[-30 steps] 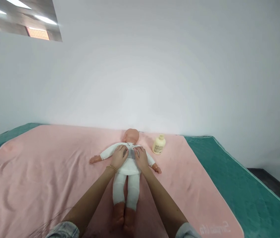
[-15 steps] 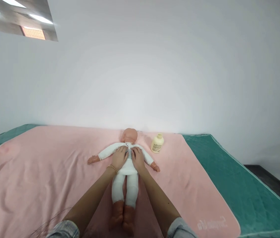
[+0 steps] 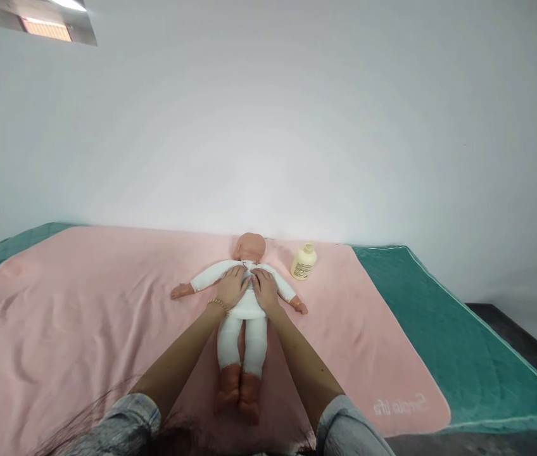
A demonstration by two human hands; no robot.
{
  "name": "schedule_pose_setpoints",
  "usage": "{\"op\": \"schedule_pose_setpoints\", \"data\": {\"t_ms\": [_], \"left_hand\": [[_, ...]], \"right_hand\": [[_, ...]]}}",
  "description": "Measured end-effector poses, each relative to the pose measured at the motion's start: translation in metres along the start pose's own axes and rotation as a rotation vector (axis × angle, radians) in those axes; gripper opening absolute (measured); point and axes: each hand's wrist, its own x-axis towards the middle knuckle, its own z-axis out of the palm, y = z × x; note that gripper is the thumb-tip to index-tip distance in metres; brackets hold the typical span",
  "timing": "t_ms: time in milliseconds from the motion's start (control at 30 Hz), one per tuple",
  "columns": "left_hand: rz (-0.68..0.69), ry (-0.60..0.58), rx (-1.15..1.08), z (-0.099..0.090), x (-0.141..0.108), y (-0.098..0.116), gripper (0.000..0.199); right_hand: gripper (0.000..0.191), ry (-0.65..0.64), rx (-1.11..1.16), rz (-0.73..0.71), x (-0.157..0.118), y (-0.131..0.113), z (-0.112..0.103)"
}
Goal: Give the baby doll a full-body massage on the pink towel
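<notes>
A baby doll (image 3: 248, 308) with a white cloth body lies stretched out, its arms spread and its bald head away from me. On the left side of its upper torso rests my left hand (image 3: 232, 286), laid flat with the fingers extended; a beaded bracelet circles that wrist. My right hand (image 3: 265, 289) lies flat on the torso's right side, fingers outstretched. Between the two hands a greyish patch shows on the doll. Neither hand grips anything. Just right of the doll's head a cream-coloured bottle (image 3: 303, 262) with printed text stands, tilted slightly.
The doll and bottle are on a pink blanket (image 3: 107, 285), wrinkled at the left. Beneath it a green quilted cover (image 3: 439, 329) shows at both sides. A pale wall (image 3: 268, 126) rises directly behind. Dark flooring (image 3: 510, 323) is visible at the far right.
The whole scene has shifted slightly upward in view as the camera tilts down. Both hands stay flat on the doll's torso, with only slight movement. Doll and bottle remain in place.
</notes>
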Motion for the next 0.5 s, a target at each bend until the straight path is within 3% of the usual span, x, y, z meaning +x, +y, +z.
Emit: {"op": "schedule_pose_setpoints", "data": {"t_ms": [500], "left_hand": [[-0.026, 0.011, -0.076, 0.0000, 0.0053, -0.0022, 0.032]], "right_hand": [[0.033, 0.013, 0.015, 0.020, 0.0025, -0.0039, -0.0006]]}}
